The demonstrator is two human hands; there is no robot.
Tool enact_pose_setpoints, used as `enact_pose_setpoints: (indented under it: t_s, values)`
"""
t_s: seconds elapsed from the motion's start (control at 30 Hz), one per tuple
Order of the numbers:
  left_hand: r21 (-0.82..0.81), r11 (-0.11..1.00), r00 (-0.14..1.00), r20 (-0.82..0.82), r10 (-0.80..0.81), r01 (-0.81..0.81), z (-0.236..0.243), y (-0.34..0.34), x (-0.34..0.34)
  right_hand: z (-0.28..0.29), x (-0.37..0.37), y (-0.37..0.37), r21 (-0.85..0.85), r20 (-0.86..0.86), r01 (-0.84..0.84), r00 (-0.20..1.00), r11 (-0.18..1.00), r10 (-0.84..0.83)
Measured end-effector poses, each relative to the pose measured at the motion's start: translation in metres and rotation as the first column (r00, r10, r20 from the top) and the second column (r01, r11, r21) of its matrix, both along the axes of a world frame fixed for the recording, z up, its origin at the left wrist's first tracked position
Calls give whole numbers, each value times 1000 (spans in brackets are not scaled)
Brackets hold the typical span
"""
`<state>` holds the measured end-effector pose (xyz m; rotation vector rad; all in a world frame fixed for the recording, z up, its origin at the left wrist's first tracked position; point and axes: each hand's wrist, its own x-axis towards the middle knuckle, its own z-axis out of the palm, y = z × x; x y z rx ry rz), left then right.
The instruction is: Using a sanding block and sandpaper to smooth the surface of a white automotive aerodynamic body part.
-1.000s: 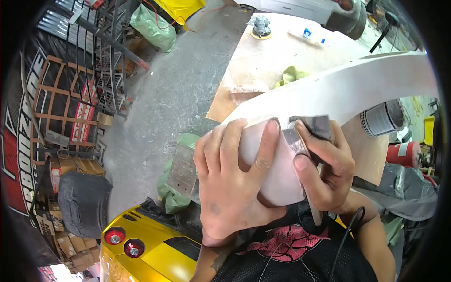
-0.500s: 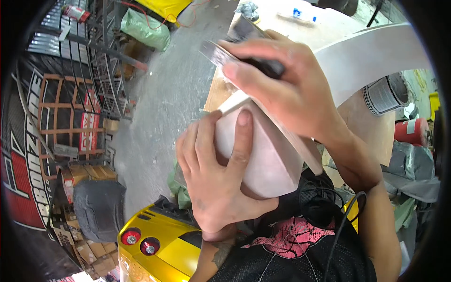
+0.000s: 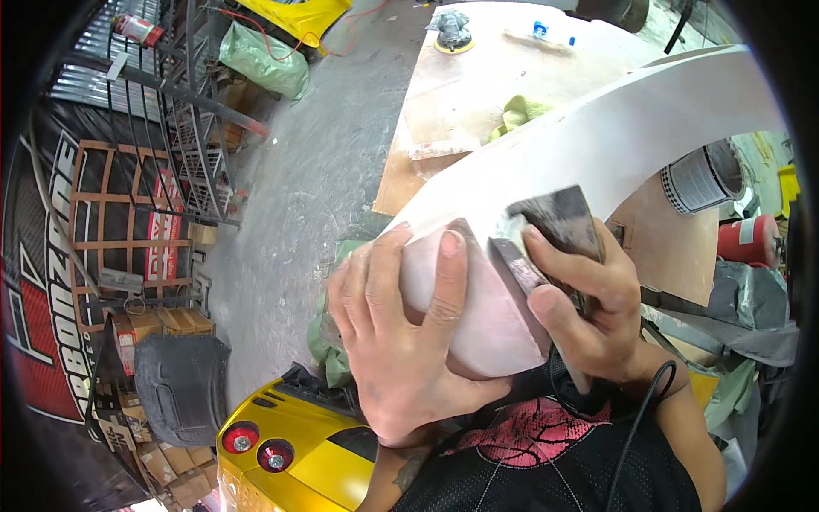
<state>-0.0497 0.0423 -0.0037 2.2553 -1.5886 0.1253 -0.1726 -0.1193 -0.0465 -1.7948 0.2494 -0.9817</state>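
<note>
A long white curved panel (image 3: 490,311), like a car fender with a wheel arch, runs from my body toward the upper right. My left hand (image 3: 397,358) grips its near end, fingers spread over the left side, index finger straight along the face and thumb at the lower edge. In my right hand (image 3: 601,320) is a sanding block wrapped in dark sandpaper (image 3: 559,220), pinched between thumb and fingers. The block sits at the panel's right edge; whether its underside touches the surface is hidden.
A wooden table (image 3: 461,81) bears a disc sander (image 3: 452,34), a clear bottle (image 3: 546,34) and a green cloth (image 3: 516,113). A can (image 3: 699,175) and a red cylinder (image 3: 751,241) stand right. At lower left are a yellow car (image 3: 316,444) and a black panel (image 3: 181,384).
My right hand has moved down and toward me along the panel with the sanding block, now tilted differently. My left hand stays on the panel's near end.
</note>
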Motion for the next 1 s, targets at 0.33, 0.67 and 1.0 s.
enact_pose_setpoints:
  t_s: [0.33,0.67,1.0]
  values:
    - [-19,998,998,-2,-61,61,4,-1,3,27,17,-7,-229,-70,-3,997,973,-13]
    - [-24,999,999,-37,-24,23,0,-4,-1,23,9,-8,-293,-122,-8,992,956,-29]
    - [-38,999,999,-33,-32,31,4,-7,3,35,7,-8,-392,-217,-54,976,918,-35]
